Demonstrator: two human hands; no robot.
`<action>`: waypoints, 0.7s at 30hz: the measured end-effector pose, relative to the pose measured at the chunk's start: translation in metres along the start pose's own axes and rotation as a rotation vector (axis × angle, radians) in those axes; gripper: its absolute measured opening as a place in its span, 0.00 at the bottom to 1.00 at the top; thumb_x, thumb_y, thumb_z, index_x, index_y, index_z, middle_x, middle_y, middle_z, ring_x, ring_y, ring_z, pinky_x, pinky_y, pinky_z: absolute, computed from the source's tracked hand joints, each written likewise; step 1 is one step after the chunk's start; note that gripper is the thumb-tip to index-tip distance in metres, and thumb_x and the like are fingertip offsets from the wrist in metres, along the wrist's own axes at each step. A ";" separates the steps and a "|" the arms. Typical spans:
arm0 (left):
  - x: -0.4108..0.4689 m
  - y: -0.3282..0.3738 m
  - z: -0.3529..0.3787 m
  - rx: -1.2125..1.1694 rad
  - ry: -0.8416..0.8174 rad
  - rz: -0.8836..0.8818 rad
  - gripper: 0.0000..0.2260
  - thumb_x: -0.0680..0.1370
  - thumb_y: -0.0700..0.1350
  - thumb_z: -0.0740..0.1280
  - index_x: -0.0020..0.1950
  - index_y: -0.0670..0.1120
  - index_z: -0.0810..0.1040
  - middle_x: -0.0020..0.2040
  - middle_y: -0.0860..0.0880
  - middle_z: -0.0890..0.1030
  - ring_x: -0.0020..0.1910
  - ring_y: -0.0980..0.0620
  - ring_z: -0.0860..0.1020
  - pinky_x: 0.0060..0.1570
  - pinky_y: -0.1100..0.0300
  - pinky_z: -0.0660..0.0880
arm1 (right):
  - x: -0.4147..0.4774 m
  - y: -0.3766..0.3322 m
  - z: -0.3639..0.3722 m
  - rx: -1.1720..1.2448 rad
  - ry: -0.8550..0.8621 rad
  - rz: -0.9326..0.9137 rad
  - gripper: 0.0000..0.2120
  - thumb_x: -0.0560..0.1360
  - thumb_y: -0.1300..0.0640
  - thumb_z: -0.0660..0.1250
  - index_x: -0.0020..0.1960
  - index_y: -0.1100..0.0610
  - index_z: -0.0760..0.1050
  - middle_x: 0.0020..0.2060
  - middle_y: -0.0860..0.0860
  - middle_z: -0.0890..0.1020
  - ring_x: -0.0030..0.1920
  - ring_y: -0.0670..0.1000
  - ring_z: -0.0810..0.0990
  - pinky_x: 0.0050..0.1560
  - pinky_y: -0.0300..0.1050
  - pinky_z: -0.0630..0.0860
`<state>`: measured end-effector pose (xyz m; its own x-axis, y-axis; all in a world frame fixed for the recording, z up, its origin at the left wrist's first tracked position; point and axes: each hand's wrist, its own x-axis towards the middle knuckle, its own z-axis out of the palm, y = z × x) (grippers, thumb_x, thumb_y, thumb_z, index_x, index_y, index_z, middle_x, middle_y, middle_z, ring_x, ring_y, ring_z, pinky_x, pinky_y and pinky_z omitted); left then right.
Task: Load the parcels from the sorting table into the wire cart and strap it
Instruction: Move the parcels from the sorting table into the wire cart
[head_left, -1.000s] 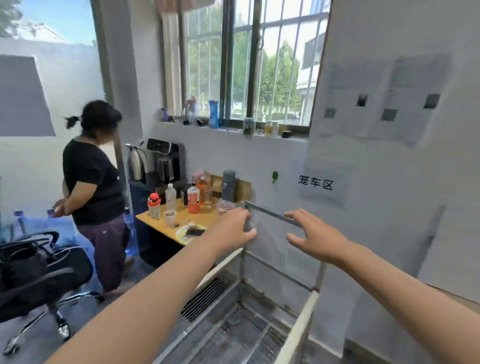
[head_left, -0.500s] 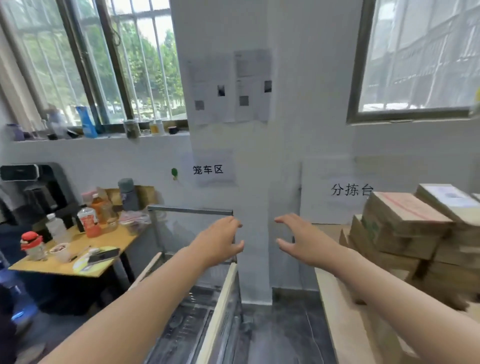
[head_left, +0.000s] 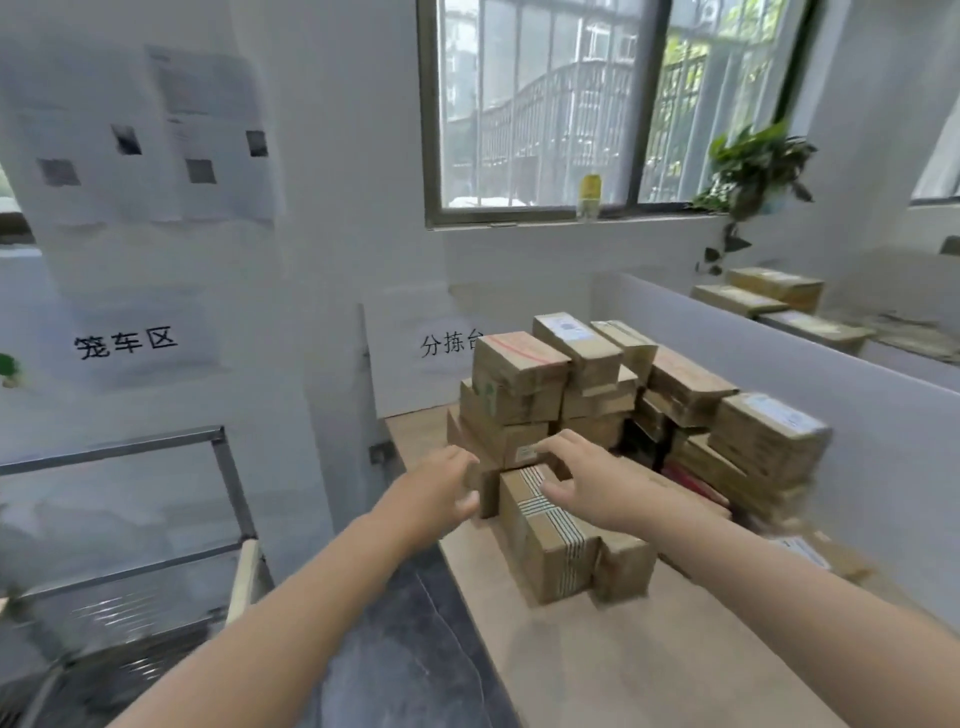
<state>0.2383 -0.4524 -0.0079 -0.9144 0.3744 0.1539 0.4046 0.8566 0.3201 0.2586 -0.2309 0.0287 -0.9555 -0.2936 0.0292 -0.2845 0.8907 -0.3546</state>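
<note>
One parcel (head_left: 545, 540) between both hands (head_left: 441, 488) (head_left: 587, 483)

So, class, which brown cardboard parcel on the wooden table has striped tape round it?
The long brown cardboard parcel lying low in front of the stack, its far end below the right hand; others lack stripes.

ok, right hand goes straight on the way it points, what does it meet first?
Right hand: likely the striped-tape parcel just beneath it, then the parcel stack behind. Depth unclear.
</note>
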 end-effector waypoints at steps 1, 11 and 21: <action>0.001 0.006 0.007 -0.011 -0.004 0.020 0.20 0.81 0.48 0.63 0.73 0.47 0.69 0.70 0.50 0.72 0.67 0.51 0.71 0.63 0.58 0.69 | -0.010 0.006 -0.001 -0.011 -0.001 0.030 0.23 0.80 0.49 0.62 0.74 0.49 0.64 0.68 0.43 0.67 0.62 0.45 0.74 0.59 0.40 0.71; 0.022 0.056 0.059 -0.163 -0.005 0.021 0.20 0.81 0.50 0.64 0.72 0.47 0.70 0.68 0.52 0.73 0.68 0.53 0.71 0.66 0.56 0.71 | -0.069 0.087 -0.022 0.002 0.063 0.183 0.21 0.80 0.48 0.64 0.72 0.49 0.67 0.67 0.43 0.69 0.58 0.45 0.75 0.53 0.39 0.75; 0.102 0.136 0.124 -0.165 -0.018 -0.054 0.20 0.80 0.49 0.64 0.72 0.48 0.70 0.69 0.52 0.72 0.69 0.54 0.70 0.65 0.59 0.70 | -0.021 0.203 -0.020 0.090 -0.011 0.125 0.21 0.80 0.48 0.63 0.72 0.49 0.67 0.68 0.45 0.68 0.64 0.47 0.72 0.62 0.41 0.72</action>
<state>0.1984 -0.2537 -0.0646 -0.9345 0.3364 0.1162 0.3496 0.8063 0.4772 0.2198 -0.0371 -0.0249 -0.9819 -0.1869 -0.0309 -0.1549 0.8857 -0.4376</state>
